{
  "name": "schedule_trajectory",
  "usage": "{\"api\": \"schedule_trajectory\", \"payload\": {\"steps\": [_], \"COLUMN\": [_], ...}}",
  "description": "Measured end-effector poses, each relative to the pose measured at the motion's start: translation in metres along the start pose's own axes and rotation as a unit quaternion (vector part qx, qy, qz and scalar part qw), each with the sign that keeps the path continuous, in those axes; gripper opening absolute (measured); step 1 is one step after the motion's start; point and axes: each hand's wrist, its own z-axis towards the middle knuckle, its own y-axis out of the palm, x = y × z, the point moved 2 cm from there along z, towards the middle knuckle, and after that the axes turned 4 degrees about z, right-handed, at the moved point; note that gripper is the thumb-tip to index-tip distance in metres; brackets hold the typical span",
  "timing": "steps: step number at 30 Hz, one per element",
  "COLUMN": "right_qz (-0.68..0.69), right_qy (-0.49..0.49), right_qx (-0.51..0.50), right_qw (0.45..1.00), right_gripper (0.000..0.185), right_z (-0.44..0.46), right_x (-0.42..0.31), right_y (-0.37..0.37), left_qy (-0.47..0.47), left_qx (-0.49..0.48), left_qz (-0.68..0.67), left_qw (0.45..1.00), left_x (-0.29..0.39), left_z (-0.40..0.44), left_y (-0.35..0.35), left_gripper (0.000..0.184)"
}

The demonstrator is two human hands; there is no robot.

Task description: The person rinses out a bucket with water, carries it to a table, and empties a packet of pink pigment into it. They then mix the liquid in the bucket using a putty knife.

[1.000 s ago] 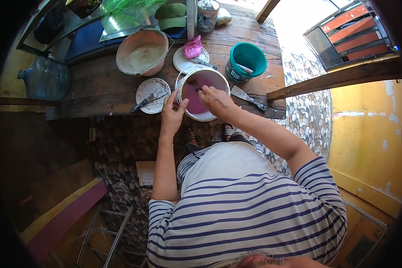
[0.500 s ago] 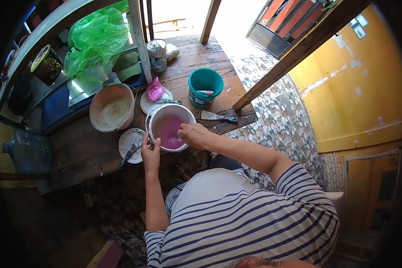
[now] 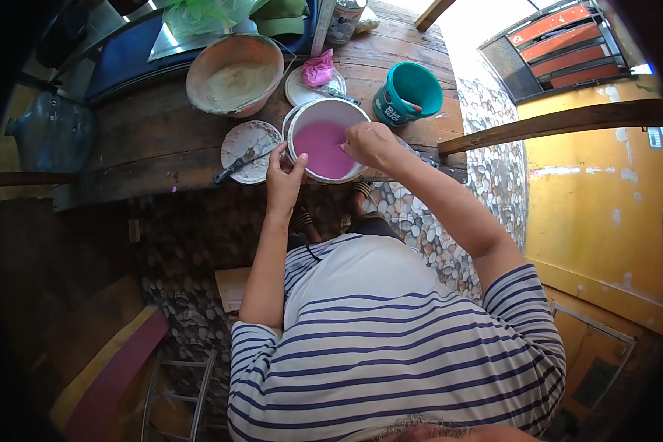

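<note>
A white plastic bucket (image 3: 330, 178) with pink liquid (image 3: 320, 147) in it stands at the table's near edge. My left hand (image 3: 283, 180) grips the bucket's left side, thumb near the rim. Over the right rim, my right hand (image 3: 376, 149) is closed on something that reaches into the liquid; the fingers hide most of it. Left of the bucket lies a white-smeared lid (image 3: 247, 140) with a dark-handled putty knife (image 3: 232, 167) across it. Just behind the bucket, a pink crumpled bag (image 3: 317, 68) rests on another lid (image 3: 296, 90), beside a scraper (image 3: 339, 95).
A pinkish basin (image 3: 236, 110) with pale residue stands at the back left of the wooden table (image 3: 151, 158). To the right are a teal bucket (image 3: 387, 96) and a scraper (image 3: 420, 153), partly behind my arm. A wooden post (image 3: 552, 125) rises beyond the table's right corner.
My view has shifted, so the table sits higher in it. The right hand has moved along the bucket's rim, away from me. The liquid now looks more evenly pink.
</note>
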Motion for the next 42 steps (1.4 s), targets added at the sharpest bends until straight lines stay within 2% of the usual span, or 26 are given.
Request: {"api": "schedule_trajectory", "payload": {"steps": [2,4,10,12,13,16,18,22,27,31,33,34,36,39,42], "right_qz": [-0.047,-0.048,-0.027,-0.032,-0.03,-0.047,0.001,-0.01,-0.045,0.002,-0.024,-0.026,-0.082,-0.034,0.007], "right_qy": [0.07,0.059,0.043,0.017,0.019,0.015,-0.042,-0.052,-0.053,-0.067,-0.045,-0.047,-0.013,-0.035,-0.047], "right_qx": [-0.017,0.001,-0.057,0.016,0.016,-0.016,-0.05,-0.088,-0.001,-0.034,-0.091,-0.093,-0.027,0.031,-0.021], "right_qw": [0.996,0.997,0.997,0.999,0.999,0.999,0.998,0.995,0.998,0.997,0.994,0.994,0.996,0.998,0.999], "right_gripper": [0.025,0.026,0.027,0.026,0.026,0.024,0.023,0.02,0.02,0.02,0.019,0.019,0.02,0.021,0.021], "right_z": [0.007,0.008,0.0,0.007,0.007,0.004,-0.003,-0.003,0.003,-0.001,-0.004,-0.001,0.004,0.01,0.005], "right_x": [-0.001,0.0,-0.011,0.002,0.007,0.008,0.001,0.008,0.005,-0.002,-0.001,0.001,0.008,0.003,-0.003], "right_y": [-0.007,-0.008,-0.005,0.002,0.002,-0.002,-0.007,0.004,-0.003,-0.008,-0.009,-0.005,0.0,0.001,0.003], "left_qy": [0.015,0.02,0.01,0.01,0.009,0.01,0.02,0.015,0.007,0.007,0.014,0.014,0.007,0.005,0.013], "left_qx": [0.011,0.017,0.011,0.013,0.011,0.009,0.012,0.002,0.006,0.003,0.002,0.003,-0.004,-0.006,-0.008], "left_qz": [-0.003,-0.011,-0.033,-0.022,-0.02,-0.031,-0.031,-0.037,-0.025,-0.03,-0.032,-0.034,-0.039,-0.048,-0.046], "left_qw": [1.0,1.0,0.999,1.0,1.0,0.999,0.999,0.999,1.0,1.0,0.999,0.999,0.999,0.999,0.999], "left_x": [0.003,-0.001,-0.005,-0.003,-0.003,-0.004,-0.006,-0.007,-0.006,-0.005,-0.004,-0.004,-0.003,-0.005,-0.006], "left_z": [-0.002,-0.003,-0.004,-0.006,-0.006,-0.004,-0.004,-0.004,-0.004,-0.005,-0.005,-0.005,-0.006,-0.005,-0.004], "left_y": [0.004,0.004,0.006,0.006,0.007,0.007,0.006,0.008,0.006,0.005,0.006,0.005,0.006,0.005,0.004], "left_gripper": [0.051,0.051,0.052,0.052,0.052,0.051,0.051,0.052,0.052,0.053,0.054,0.054,0.054,0.055,0.055]}}
